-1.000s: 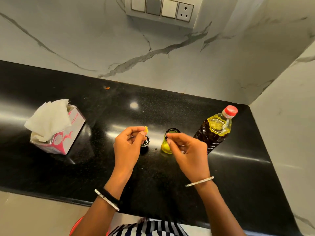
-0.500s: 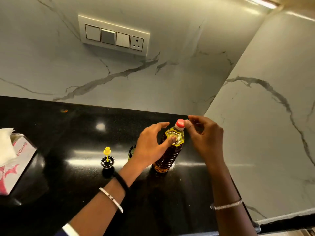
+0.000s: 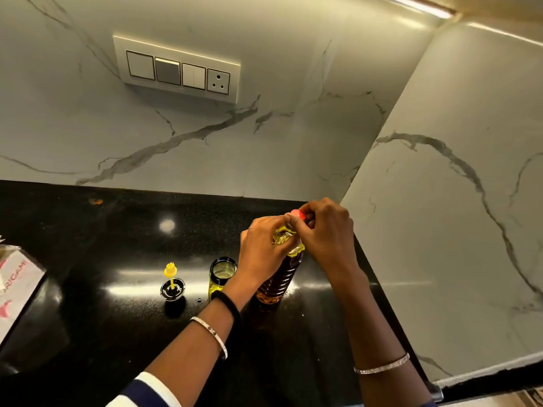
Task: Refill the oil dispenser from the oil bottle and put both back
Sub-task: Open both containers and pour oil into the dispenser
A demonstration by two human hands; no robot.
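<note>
Uncapping the oil bottle (image 3: 277, 279), I judge, ahead of the pour.

The bottle stands upright on the black counter (image 3: 88, 245). My left hand (image 3: 260, 251) wraps round its shoulder and my right hand (image 3: 327, 235) pinches the red cap (image 3: 295, 212) at the bottle's 12 o'clock. The open oil dispenser (image 3: 222, 276) stands just beside at 9 o'clock, its yellow-spouted lid (image 3: 172, 289) farther out. Next the cap likely needs twisting off while the left hand steadies.

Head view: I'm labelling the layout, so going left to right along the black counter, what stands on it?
Tissue box → dispenser lid with yellow spout → open oil dispenser → oil bottle. Left hand, right hand and red cap overlap the bottle, so they are left out.
</note>
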